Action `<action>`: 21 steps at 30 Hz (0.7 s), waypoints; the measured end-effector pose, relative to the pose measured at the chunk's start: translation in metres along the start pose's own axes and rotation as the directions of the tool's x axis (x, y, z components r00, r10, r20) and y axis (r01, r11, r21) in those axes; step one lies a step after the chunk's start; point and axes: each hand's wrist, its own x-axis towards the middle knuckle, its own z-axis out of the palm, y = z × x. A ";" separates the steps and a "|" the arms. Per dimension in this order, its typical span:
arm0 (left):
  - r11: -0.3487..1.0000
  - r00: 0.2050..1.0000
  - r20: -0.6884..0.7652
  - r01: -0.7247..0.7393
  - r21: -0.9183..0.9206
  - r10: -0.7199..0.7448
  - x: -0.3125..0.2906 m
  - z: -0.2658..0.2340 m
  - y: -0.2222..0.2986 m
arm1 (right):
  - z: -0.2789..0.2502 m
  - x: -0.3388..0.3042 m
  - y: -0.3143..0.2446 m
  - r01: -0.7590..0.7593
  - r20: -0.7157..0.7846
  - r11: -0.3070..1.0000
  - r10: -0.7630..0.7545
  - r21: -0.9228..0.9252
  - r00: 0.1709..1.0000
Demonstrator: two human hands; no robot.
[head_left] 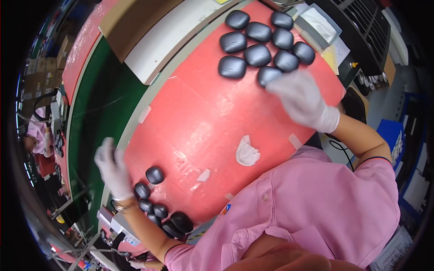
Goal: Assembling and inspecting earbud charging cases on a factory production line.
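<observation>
My right hand (302, 100), in a white glove, is smeared by motion. Its fingertips overlap the lower edge of a glossy dark grey rounded case (268, 75), and I cannot tell whether they grip it. Several similar cases (257, 55) lie in rough rows at the far right of the red-covered table (194, 122). Out past the table's left edge is my gloved left hand (112, 170), fingers stretched out and apart, nothing in it. Close beside it, another dark case (154, 175) rests on the red cover, with several more (160, 210) clustered nearer me.
A crumpled white cloth (247, 151) lies toward the table's near side. Beyond the left edge runs a green belt (97, 81) with a large open cardboard box (135, 27) above it. A tray with white contents (318, 25) sits at the far right corner.
</observation>
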 end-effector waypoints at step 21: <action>0.867 0.938 -0.328 0.252 0.431 -0.110 -0.131 0.041 0.184 | -0.274 -0.088 0.302 -0.608 -0.739 0.779 0.319 -0.152 0.593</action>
